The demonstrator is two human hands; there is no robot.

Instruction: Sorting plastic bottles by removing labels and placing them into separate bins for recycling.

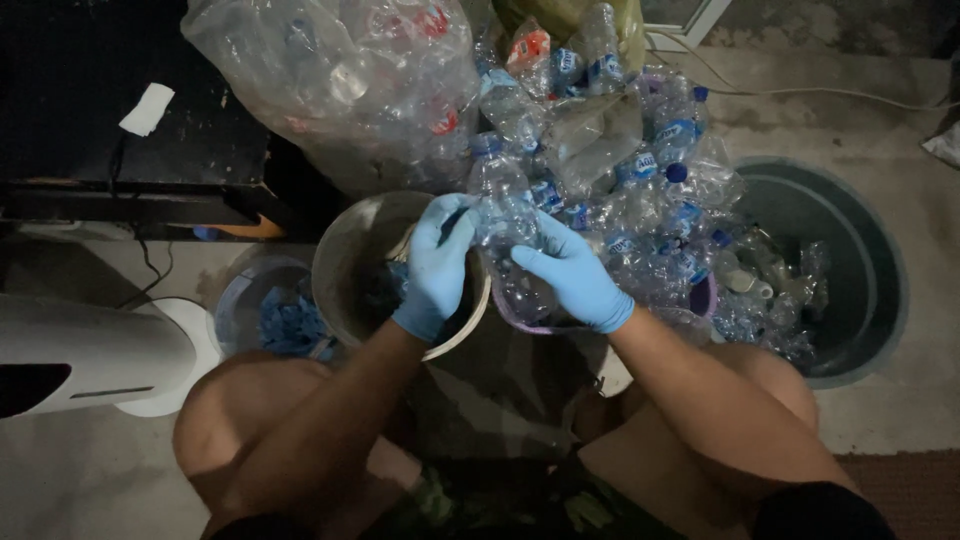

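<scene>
Head view, dim light, person squatting over a heap of empties. Both hands wear pale blue gloves and both grip 1 clear plastic bottle (503,225), held above the gap between the grey bucket (345,260) and the purple-rimmed basin (535,322), just near of the pile of bottles (640,200). Left hand (437,265) is on the bottle's left flank, fingers curled round the wall, thumb up toward the shoulder. Right hand (575,280) wraps the lower body from the right, fingers closed on it; the exact fingertip contact is hidden by the bottle's glare. Long axis runs near-to-far in the scene, tilted slightly: blue cap end points far and a little left, base points near, toward the person. Judgement on handling: empty, so very light; thin wall, soft, dents under a squeeze and springs partway back; surface looks smooth and possibly damp, so likely slippery against glove. Not fragile. Stiffest places to hold should be the neck ring under the cap and the base; the mid-body will likely buckle. A clear sack (330,80) of more bottles sits far left; a smaller tub with blue scraps (275,315) stands left of the bucket; a round dark drum (850,260) lies right.
</scene>
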